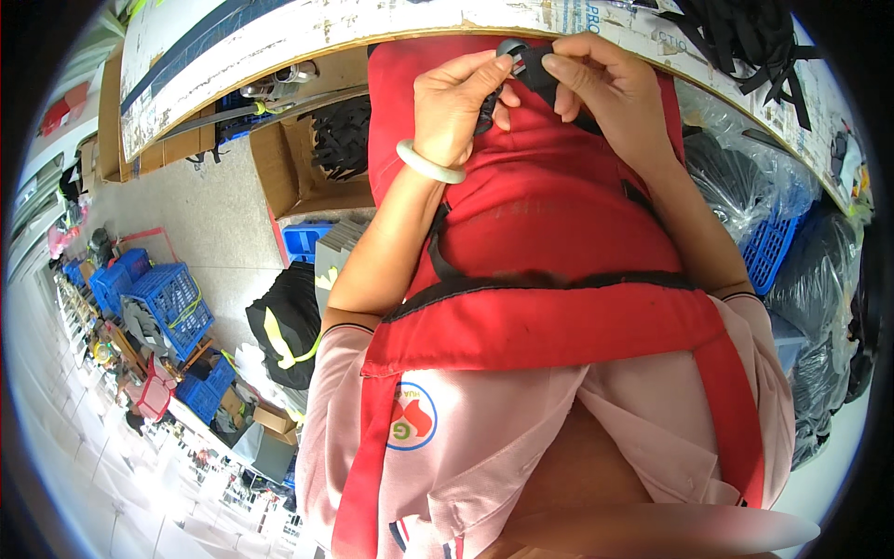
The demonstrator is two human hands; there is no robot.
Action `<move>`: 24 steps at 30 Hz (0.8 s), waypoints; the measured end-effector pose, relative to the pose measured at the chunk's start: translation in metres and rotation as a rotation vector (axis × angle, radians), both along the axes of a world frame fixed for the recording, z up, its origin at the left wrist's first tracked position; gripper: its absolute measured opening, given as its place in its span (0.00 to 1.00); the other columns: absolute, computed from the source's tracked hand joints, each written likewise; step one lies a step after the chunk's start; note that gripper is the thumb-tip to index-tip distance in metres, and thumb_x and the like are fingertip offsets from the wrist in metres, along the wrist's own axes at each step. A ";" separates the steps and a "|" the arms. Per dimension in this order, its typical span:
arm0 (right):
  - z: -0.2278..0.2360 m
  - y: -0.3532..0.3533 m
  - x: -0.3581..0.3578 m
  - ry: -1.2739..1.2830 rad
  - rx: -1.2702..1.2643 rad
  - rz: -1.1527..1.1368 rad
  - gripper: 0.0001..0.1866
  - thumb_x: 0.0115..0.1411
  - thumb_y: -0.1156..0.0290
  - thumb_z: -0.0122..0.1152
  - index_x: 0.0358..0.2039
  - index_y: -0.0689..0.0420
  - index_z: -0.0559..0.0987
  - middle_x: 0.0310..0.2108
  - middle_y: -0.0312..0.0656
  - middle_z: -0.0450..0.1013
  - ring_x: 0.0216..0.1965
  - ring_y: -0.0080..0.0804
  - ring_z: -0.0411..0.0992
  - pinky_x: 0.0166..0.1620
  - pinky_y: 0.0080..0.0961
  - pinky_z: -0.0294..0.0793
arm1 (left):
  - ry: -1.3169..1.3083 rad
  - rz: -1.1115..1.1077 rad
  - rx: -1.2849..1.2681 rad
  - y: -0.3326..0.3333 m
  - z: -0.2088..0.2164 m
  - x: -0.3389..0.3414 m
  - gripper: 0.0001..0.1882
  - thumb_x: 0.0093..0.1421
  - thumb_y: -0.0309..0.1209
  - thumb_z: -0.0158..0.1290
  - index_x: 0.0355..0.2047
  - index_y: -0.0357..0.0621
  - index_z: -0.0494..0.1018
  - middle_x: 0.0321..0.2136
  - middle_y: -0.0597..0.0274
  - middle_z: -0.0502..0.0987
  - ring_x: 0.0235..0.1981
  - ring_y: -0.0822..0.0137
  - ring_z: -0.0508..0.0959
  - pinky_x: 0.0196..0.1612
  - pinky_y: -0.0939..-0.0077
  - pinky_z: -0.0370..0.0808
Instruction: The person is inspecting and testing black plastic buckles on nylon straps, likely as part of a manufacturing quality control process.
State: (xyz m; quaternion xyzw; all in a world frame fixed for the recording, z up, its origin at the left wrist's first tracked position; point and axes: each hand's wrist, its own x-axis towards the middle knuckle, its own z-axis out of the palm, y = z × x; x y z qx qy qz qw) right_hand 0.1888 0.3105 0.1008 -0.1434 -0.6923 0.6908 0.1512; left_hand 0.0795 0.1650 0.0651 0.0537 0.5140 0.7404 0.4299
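Above my lap, over the red apron (pixel 549 205), my two hands work close together at the edge of the bench. My left hand (pixel 456 102), with a pale bangle (pixel 429 162) on its wrist, is closed in a pinch around a small dark plastic piece (pixel 510 47) with a rounded end. A short black strap (pixel 537 74) runs from it toward the right. My right hand (pixel 610 88) pinches the strap between thumb and fingers. The exact kind of the plastic piece is too small to make out, and fingers partly cover it.
The worn white bench top (pixel 372 28) curves along the far side, with black straps (pixel 745 42) heaped at its right. An open carton (pixel 279 168) with black straps stands left of my lap. Plastic bags (pixel 726 177) and a blue crate (pixel 773 244) sit at right; blue crates (pixel 172 303) stand far left.
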 end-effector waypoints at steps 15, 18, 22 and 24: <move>-0.026 0.002 -0.002 -0.222 -0.385 -0.076 0.12 0.61 0.66 0.58 0.37 0.63 0.73 0.28 0.37 0.71 0.19 0.17 0.69 0.23 0.13 0.70 | 0.336 -0.042 0.054 -0.005 -0.008 0.008 0.09 0.57 0.18 0.54 0.40 0.32 0.76 0.29 0.58 0.75 0.18 0.72 0.74 0.17 0.84 0.71; -0.039 0.021 -0.009 -0.389 -0.536 0.353 0.13 0.62 0.62 0.56 0.34 0.61 0.75 0.25 0.34 0.70 0.17 0.16 0.66 0.21 0.12 0.65 | 0.247 -0.134 0.034 -0.019 0.000 0.004 0.08 0.57 0.18 0.55 0.38 0.33 0.77 0.26 0.61 0.74 0.19 0.76 0.74 0.18 0.86 0.72; -0.049 0.017 -0.029 -0.353 -0.370 0.335 0.12 0.61 0.62 0.57 0.31 0.59 0.76 0.21 0.30 0.67 0.17 0.15 0.63 0.22 0.13 0.62 | 0.096 -0.294 -0.084 -0.063 0.021 -0.017 0.09 0.60 0.22 0.53 0.40 0.35 0.76 0.20 0.62 0.74 0.16 0.76 0.71 0.16 0.85 0.66; -0.054 0.020 -0.036 -0.196 -0.226 0.137 0.11 0.61 0.63 0.57 0.31 0.58 0.76 0.21 0.29 0.67 0.19 0.14 0.64 0.23 0.14 0.63 | 0.180 -0.313 -0.171 -0.112 0.032 -0.039 0.10 0.60 0.24 0.53 0.42 0.36 0.76 0.18 0.62 0.74 0.15 0.76 0.69 0.15 0.85 0.63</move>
